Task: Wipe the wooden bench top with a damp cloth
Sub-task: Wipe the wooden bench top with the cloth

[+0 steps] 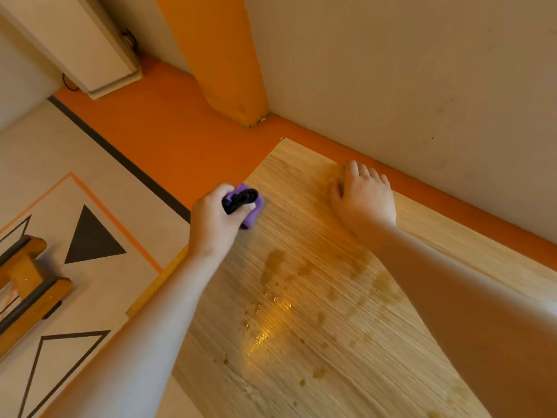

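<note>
The left hand is clenched around a bunched purple cloth at the wooden surface's left edge; something black in the fist is hard to identify. The right hand lies flat, fingers released. Wet streaks show mid-surface.

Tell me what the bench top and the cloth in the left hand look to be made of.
Bench top: pale wood or wood-look laminate, with fine straight grain lines; smooth enough that the wet patches glisten. Which of the two, I cannot tell. Cloth: soft purple fabric, possibly microfibre, bunched in the left hand; matte, no sheen.
</note>
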Demonstrator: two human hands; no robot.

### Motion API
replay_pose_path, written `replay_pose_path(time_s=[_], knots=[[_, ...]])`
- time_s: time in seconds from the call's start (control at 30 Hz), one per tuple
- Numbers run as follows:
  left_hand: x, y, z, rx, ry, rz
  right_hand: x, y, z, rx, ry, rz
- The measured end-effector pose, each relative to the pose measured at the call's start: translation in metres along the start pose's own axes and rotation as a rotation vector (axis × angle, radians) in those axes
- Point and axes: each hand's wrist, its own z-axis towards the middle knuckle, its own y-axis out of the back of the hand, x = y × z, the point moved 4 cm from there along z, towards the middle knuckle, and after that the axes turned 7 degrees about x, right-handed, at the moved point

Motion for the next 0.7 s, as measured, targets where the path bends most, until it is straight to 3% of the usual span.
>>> replay_pose_path(time_s=[0.13, 0.3, 0.37, 0.57, 0.7], knots=[[0.030, 0.021, -0.007, -0.071, 0.110, 0.022, 0.000, -0.001, 0.000, 0.000, 0.002, -0.006], [-0.028, -0.022, -0.055, 0.229, -0.089, -0.073, 0.001, 0.002, -0.002, 0.004, 0.002, -0.001], [-0.035, -0.029, -0.061, 0.268, -0.153, -0.071, 0.000, 0.002, -0.002, -0.001, 0.002, 0.001], [0.040, 0.025, -0.030, -0.061, 0.087, -0.004, 0.000, 0.000, -0.001, -0.026, 0.018, 0.012], [0.029, 0.022, -0.047, -0.022, 0.080, -0.030, 0.000, 0.001, -0.001, -0.028, 0.018, 0.008]])
